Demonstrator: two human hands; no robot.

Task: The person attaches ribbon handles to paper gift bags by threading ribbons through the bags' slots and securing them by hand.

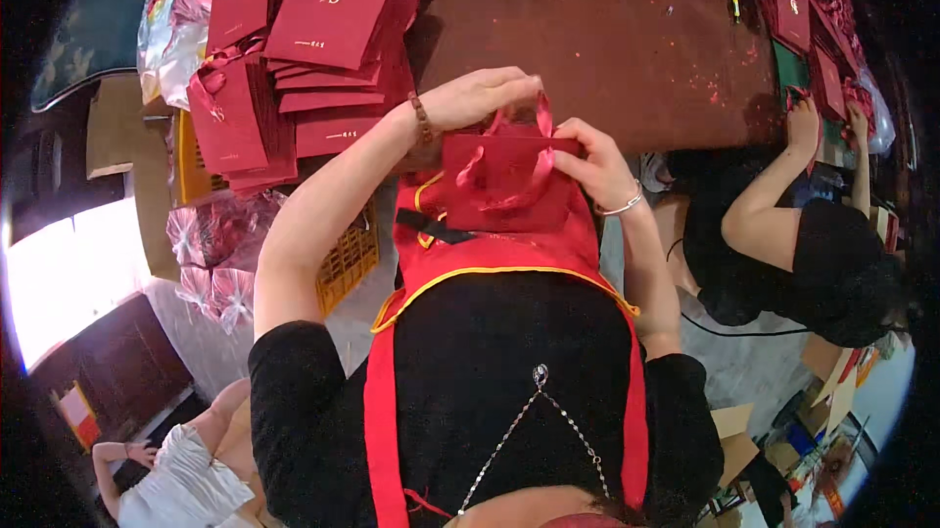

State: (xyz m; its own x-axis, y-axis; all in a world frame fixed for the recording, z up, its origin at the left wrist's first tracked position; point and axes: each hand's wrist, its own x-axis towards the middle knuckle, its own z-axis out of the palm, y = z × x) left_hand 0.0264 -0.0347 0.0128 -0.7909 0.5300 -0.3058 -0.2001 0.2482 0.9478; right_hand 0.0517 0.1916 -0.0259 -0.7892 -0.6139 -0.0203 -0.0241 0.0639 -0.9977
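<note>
A dark red paper gift bag (pixel 504 195) rests upright against my red apron (pixel 470 259), at the near edge of the brown table. Its shiny red ribbon handle (pixel 543 117) rises at the bag's top edge. Over the far side of that edge, my left hand (pixel 480 99) has its fingers bent together at the ribbon; the bag partly hides the thumb. My right hand (pixel 595 164) pinches the bag's top right corner beside the ribbon between thumb and fingers. Another ribbon loop hangs down the bag's near face.
Stacks of matching red bags (pixel 338 14) lie at the table's left end. Below them are a yellow crate (pixel 351 259) and plastic-wrapped bundles (pixel 220 254). At right, a co-worker's hands (pixel 805 127) handle red ribbons. A yellow pen-like tool (pixel 735 1) lies on the brown table (pixel 597 29).
</note>
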